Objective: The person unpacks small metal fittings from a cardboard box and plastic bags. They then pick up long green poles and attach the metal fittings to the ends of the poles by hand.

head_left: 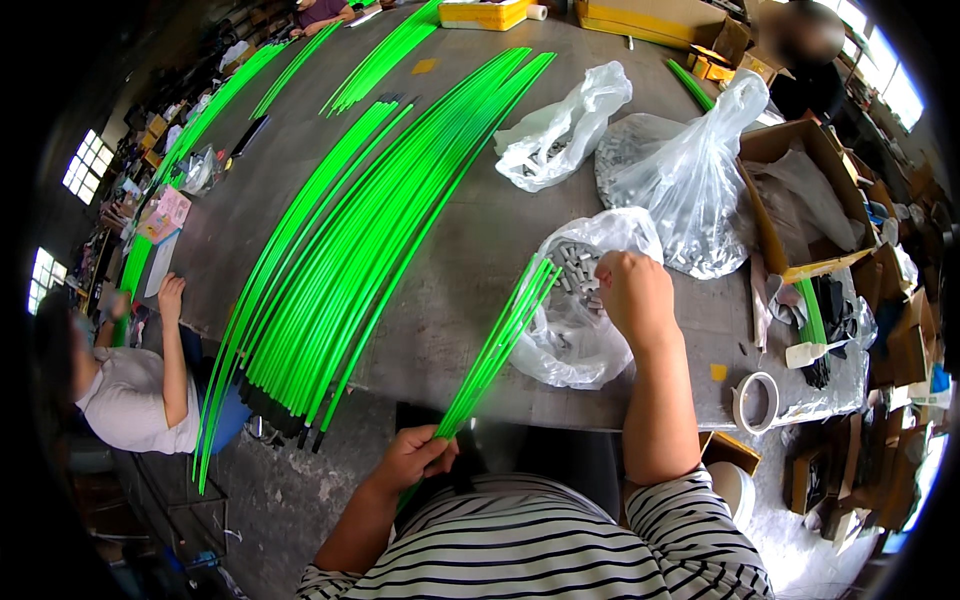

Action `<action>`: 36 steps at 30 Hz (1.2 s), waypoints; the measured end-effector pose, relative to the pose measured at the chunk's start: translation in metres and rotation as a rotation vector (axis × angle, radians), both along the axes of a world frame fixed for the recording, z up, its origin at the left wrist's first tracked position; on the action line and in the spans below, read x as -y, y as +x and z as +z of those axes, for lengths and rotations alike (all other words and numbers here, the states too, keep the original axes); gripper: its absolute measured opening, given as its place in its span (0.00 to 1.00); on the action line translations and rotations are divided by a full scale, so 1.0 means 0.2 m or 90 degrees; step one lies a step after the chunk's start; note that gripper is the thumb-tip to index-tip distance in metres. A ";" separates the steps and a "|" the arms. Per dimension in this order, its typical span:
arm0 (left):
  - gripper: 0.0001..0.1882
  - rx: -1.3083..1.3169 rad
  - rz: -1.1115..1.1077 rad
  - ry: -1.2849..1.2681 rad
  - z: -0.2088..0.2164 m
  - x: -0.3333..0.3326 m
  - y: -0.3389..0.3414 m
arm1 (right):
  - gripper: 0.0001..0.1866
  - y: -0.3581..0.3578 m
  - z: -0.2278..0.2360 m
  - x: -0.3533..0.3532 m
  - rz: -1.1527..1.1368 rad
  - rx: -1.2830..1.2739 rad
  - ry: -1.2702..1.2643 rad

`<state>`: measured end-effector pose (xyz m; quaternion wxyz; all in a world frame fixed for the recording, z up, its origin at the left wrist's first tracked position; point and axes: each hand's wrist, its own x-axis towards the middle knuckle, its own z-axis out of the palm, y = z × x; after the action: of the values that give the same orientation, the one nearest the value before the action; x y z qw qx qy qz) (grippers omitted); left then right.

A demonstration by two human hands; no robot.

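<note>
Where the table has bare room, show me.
The grey tabletop is bare left of the central spread of thin green rods, and between it and the nearest translucent plastic bag. The right side is crowded: bulging translucent bag, brown cardboard box.

A white tape roll (738, 405) near right — far off, a yellow box (484, 19), perhaps plastic.

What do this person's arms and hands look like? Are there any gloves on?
No gloves: the left hand and right hand are both bare. The sleeves are white with thin dark stripes and end near the elbows. I see no watch.
</note>
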<state>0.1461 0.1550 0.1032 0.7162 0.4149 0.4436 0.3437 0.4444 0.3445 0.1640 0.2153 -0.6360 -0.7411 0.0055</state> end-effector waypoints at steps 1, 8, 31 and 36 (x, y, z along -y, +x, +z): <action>0.11 0.005 0.002 -0.004 -0.01 0.00 0.00 | 0.04 0.00 0.01 -0.01 -0.007 -0.045 0.022; 0.11 -0.002 -0.004 -0.003 0.01 0.00 0.00 | 0.05 0.04 0.01 0.00 0.056 -0.026 -0.166; 0.11 -0.010 -0.023 -0.020 0.02 -0.01 0.04 | 0.06 -0.05 0.19 0.09 0.332 -0.814 -0.075; 0.11 -0.004 -0.029 -0.015 0.02 -0.01 0.05 | 0.04 -0.03 0.21 0.07 0.389 -0.726 0.001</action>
<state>0.1565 0.1564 0.1078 0.7273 0.4173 0.4406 0.3205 0.4375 0.3300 0.2055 0.5645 -0.2935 -0.6578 0.4031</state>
